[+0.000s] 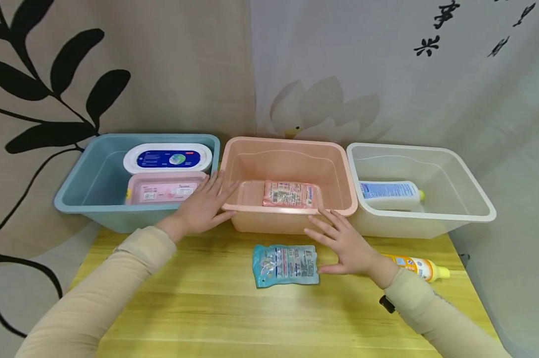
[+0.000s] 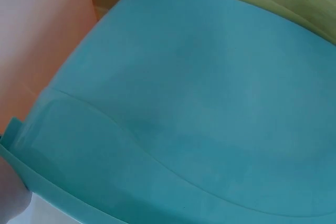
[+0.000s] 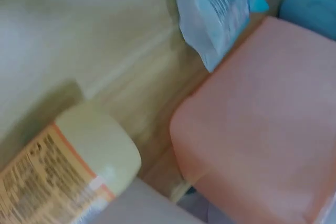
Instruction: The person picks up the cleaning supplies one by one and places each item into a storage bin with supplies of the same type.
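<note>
My left hand has its fingers spread over the neighbouring rims of the blue bin and the pink bin. Part of that hand shows at the lower left of the left wrist view. My right hand is spread near the pink bin's front right corner and holds nothing; whether its fingertips touch the rim is unclear. Just left of it lies a blue pouch on the table. A yellow bottle lies partly hidden behind my right wrist.
The blue bin holds a white wipes tub and a pink pack. Inside the pink bin lies a pink packet. At the right, a white bin contains a white bottle. All three bins stand along the wooden table's back.
</note>
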`<state>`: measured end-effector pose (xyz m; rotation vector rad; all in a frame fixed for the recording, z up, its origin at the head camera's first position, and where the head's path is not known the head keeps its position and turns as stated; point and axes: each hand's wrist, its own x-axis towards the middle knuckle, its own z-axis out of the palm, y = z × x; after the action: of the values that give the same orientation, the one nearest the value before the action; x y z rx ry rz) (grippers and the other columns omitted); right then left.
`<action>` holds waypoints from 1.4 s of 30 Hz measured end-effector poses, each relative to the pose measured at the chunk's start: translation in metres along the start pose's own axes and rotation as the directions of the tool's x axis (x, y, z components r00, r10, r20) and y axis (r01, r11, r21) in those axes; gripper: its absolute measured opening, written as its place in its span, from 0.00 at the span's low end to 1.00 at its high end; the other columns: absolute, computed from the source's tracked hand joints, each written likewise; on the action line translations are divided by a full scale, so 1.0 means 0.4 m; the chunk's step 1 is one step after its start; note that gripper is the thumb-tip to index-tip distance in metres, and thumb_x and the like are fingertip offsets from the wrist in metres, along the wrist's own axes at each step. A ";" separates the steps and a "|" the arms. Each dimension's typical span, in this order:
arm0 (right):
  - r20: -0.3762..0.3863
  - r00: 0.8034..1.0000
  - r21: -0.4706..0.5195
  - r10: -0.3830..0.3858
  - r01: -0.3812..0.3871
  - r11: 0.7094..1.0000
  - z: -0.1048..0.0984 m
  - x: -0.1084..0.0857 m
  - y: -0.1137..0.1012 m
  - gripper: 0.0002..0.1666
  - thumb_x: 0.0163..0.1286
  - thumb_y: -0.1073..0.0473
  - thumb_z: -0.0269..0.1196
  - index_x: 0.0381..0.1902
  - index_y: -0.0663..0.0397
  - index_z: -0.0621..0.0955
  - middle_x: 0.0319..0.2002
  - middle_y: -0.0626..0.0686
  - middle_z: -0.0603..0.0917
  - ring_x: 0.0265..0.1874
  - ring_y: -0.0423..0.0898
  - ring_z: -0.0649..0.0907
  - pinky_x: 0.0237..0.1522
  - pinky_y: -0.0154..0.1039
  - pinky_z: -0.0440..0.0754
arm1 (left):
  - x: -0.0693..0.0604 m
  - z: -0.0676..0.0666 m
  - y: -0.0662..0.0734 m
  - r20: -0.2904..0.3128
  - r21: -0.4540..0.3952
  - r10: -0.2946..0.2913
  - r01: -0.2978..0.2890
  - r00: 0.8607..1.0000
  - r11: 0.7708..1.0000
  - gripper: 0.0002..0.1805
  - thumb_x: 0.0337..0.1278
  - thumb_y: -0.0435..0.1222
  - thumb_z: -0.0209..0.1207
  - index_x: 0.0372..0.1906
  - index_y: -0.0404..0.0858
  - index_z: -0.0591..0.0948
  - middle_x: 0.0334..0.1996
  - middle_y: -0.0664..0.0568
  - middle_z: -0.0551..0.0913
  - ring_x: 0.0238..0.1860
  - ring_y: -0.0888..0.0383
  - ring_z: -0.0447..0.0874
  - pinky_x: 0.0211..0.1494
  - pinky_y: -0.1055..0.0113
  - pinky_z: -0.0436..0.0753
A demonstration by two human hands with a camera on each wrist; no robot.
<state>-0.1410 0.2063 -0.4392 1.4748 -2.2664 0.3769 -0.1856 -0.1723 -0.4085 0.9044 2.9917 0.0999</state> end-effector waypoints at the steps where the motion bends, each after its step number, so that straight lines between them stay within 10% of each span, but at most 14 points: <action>1: 0.012 1.000 0.004 -0.020 0.020 1.000 0.006 0.001 -0.005 0.49 0.60 0.24 0.48 0.70 0.46 0.62 0.72 0.52 0.58 0.70 0.61 0.58 0.73 0.53 0.45 | 0.000 0.001 0.000 -0.003 -0.003 0.003 -0.003 1.000 1.000 0.40 0.65 0.57 0.44 0.74 0.44 0.48 0.73 0.33 0.44 0.74 0.36 0.39 0.75 0.46 0.44; 12: 0.127 0.981 -0.031 -0.146 0.151 0.988 0.066 0.009 -0.040 0.46 0.63 0.23 0.39 0.67 0.47 0.66 0.74 0.52 0.52 0.73 0.60 0.51 0.66 0.61 0.57 | 0.004 0.001 -0.005 -0.009 -0.018 0.022 -0.022 1.000 1.000 0.41 0.64 0.57 0.46 0.74 0.43 0.49 0.73 0.34 0.45 0.74 0.39 0.38 0.75 0.46 0.46; 25: 0.360 0.925 0.028 -0.119 0.117 0.993 0.143 0.000 -0.053 0.49 0.59 0.21 0.46 0.70 0.42 0.61 0.70 0.55 0.62 0.68 0.65 0.60 0.64 0.63 0.61 | 0.002 -0.001 -0.004 0.016 -0.042 0.005 -0.004 1.000 0.999 0.40 0.64 0.58 0.45 0.74 0.44 0.50 0.74 0.35 0.43 0.75 0.40 0.36 0.75 0.47 0.44; 42: 0.471 0.877 0.067 -0.101 0.079 0.995 0.228 -0.018 -0.050 0.51 0.56 0.25 0.55 0.72 0.40 0.59 0.72 0.55 0.59 0.68 0.67 0.59 0.63 0.67 0.60 | 0.000 -0.007 0.001 0.020 -0.054 -0.003 0.004 1.000 0.999 0.39 0.64 0.58 0.45 0.74 0.44 0.52 0.74 0.35 0.43 0.75 0.41 0.36 0.75 0.46 0.45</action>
<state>-0.1374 0.1642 -0.5229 1.8532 -2.5518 0.0337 -0.1855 -0.1720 -0.4058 0.8889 2.9570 0.1693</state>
